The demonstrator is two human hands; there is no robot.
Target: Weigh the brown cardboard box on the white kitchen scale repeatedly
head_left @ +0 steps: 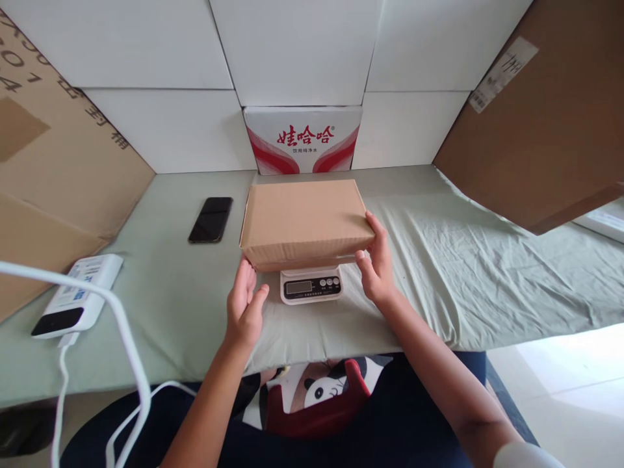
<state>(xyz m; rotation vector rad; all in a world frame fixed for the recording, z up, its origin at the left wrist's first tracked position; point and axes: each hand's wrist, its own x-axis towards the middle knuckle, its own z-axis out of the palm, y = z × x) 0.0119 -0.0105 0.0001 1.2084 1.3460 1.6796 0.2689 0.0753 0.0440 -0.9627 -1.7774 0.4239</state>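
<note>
A closed brown cardboard box (305, 214) lies flat over a small white digital scale (312, 286) and hides its weighing plate. Only the scale's front, with a dark display and several round buttons, shows; whether the box rests fully on it I cannot tell. At the box's front left corner is my left hand (245, 302), fingers against the side and partly under the edge, thumb apart. My right hand (377, 263) grips the front right corner, fingers along the right side and thumb near the lower front edge.
Left of the box lies a black phone (211, 220). A white power bank (78, 296) with a white cable (131, 351) sits farther left. Behind stands a white-and-red carton (303, 140). Large cardboard panels flank the cloth-covered table (419, 305), left (73, 169) and right (546, 123).
</note>
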